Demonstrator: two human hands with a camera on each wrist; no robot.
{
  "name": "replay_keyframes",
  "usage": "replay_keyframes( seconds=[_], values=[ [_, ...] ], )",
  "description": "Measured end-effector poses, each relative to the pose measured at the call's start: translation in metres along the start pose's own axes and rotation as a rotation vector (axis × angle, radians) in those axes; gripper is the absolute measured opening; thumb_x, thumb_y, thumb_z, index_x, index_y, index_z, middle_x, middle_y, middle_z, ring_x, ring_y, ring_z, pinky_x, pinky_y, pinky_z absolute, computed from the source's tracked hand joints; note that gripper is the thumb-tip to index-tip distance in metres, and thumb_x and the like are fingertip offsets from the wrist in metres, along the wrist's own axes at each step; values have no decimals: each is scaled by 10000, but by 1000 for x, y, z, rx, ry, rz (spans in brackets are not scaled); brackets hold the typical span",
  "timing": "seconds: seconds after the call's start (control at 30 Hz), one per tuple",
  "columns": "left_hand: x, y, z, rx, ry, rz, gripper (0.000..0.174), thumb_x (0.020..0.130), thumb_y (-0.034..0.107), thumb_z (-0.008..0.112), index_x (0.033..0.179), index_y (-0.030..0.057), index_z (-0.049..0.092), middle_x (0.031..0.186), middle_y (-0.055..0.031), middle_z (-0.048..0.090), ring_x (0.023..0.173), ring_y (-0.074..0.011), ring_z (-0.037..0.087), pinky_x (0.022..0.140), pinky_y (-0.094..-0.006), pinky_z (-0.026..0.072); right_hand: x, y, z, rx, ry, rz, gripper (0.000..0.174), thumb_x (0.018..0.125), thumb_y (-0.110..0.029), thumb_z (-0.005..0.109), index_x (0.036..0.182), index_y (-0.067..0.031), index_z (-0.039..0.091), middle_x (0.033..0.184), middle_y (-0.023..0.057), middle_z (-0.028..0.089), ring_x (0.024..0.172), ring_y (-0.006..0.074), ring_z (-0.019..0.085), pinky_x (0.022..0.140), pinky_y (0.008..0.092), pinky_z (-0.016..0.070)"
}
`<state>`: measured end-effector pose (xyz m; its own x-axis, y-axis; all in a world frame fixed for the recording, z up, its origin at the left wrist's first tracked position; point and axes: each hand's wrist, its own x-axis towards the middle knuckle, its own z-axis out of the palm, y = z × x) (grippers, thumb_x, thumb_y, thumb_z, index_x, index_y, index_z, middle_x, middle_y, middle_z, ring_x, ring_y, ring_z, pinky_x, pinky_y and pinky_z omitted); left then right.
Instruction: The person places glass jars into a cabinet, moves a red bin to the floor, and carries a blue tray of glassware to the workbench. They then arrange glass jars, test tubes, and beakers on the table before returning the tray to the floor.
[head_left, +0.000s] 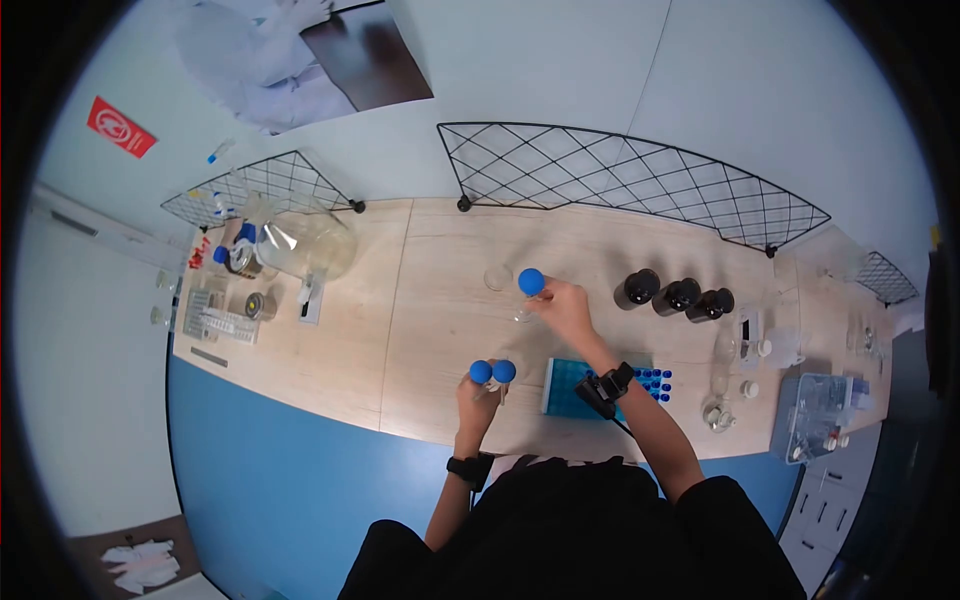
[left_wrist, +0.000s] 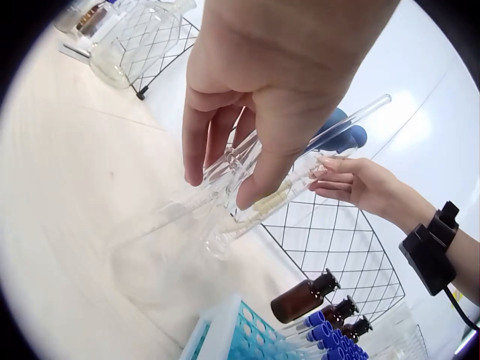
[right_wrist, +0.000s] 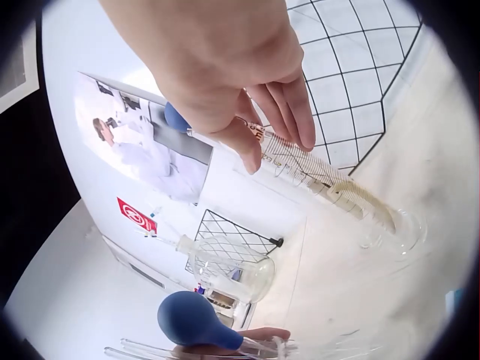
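In the head view my left hand (head_left: 480, 402) is near the front edge of the table and grips glass rods and tubes. Two blue rubber bulbs (head_left: 491, 372) stick up from its bunch. The left wrist view shows the bunched glassware (left_wrist: 234, 169) slanting between thumb and fingers, over a faint clear glass vessel (left_wrist: 142, 259). Farther back, my right hand (head_left: 566, 312) holds a graduated cylinder (right_wrist: 311, 172) near its top, between thumb and fingers. A third blue bulb (head_left: 531, 282) shows at the cylinder's upper end. A yellowish strip shows low in the cylinder.
A blue tube rack (head_left: 568, 388) with blue-capped tubes (head_left: 655, 384) lies under the right forearm. Brown bottles (head_left: 676, 296) stand behind it. A large glass flask (head_left: 315, 243) is at left, a clear plastic bin (head_left: 812, 425) at right. Wire mesh (head_left: 620, 170) lines the back.
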<state>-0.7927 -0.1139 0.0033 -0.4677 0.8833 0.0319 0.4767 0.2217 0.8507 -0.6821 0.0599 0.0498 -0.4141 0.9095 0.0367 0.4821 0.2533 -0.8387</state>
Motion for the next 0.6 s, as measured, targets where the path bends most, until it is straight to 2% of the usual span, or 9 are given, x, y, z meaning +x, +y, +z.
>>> replay_keyframes(
  seconds=[0.1, 0.2, 0.3, 0.37, 0.4, 0.47, 0.5, 0.53, 0.6],
  values=[
    [4, -8, 4, -16, -52, -19, 304, 626, 70, 708, 917, 63, 619, 798, -139, 623, 716, -271, 617, 611, -318, 476, 0, 0, 10, 28, -20, -31, 356, 614, -159, 705, 957, -95, 634, 695, 133, 612, 638, 263, 607, 579, 330, 478],
    [9, -12, 7, -45, -109, -39, 347, 613, 88, 742, 930, 40, 610, 753, -105, 629, 694, -250, 629, 599, -308, 483, 1, 1, 13, 17, -59, -38, 374, 616, -155, 703, 977, -87, 631, 686, 135, 606, 619, 264, 603, 565, 330, 471],
    [13, -16, 9, 16, -93, 86, 340, 608, 89, 747, 918, 40, 615, 789, -99, 638, 725, -251, 627, 628, -314, 490, 3, 0, 15, 8, -95, -36, 390, 618, -153, 696, 996, -85, 628, 673, 137, 598, 604, 266, 600, 556, 330, 466],
    [12, -19, 9, -95, -157, -18, 404, 582, 56, 721, 969, 84, 607, 926, -134, 591, 853, -309, 568, 708, -357, 464, 2, -1, 15, 17, -103, -44, 396, 620, -158, 691, 1004, -85, 627, 665, 138, 593, 596, 267, 598, 554, 331, 464],
    [12, -21, 9, -95, -159, -20, 404, 582, 56, 721, 969, 84, 607, 926, -134, 591, 853, -309, 568, 708, -357, 464, 2, -1, 16, 8, -108, -49, 400, 623, -167, 689, 1009, -84, 626, 656, 137, 587, 593, 270, 594, 554, 329, 464],
    [17, -21, 4, -76, -206, 99, 470, 582, 29, 700, 1032, 84, 576, 971, -139, 576, 887, -309, 554, 728, -357, 461, 3, -5, 16, 0, -116, -52, 403, 626, -177, 686, 1013, -83, 625, 646, 136, 581, 589, 273, 591, 553, 327, 464],
    [19, -18, 0, -74, -206, 97, 470, 582, 29, 700, 1032, 84, 576, 971, -139, 576, 887, -309, 554, 728, -357, 461, 4, -7, 16, -2, -145, -11, 349, 626, -166, 694, 952, -60, 635, 693, 138, 603, 614, 249, 599, 575, 314, 469],
    [21, -14, -6, -74, -246, 110, 500, 593, 13, 693, 1069, 74, 553, 988, -133, 578, 881, -282, 571, 737, -338, 469, 5, -7, 17, -3, -174, 30, 297, 625, -156, 702, 891, -36, 646, 740, 141, 625, 640, 226, 607, 597, 301, 473],
    [29, -11, -22, -67, -291, 120, 531, 603, -3, 686, 1106, 64, 530, 1006, -126, 580, 876, -254, 587, 747, -319, 478, 5, -5, 21, 10, -185, 29, 316, 634, -162, 698, 920, -39, 639, 749, 142, 626, 654, 227, 609, 607, 301, 474]
  ],
)
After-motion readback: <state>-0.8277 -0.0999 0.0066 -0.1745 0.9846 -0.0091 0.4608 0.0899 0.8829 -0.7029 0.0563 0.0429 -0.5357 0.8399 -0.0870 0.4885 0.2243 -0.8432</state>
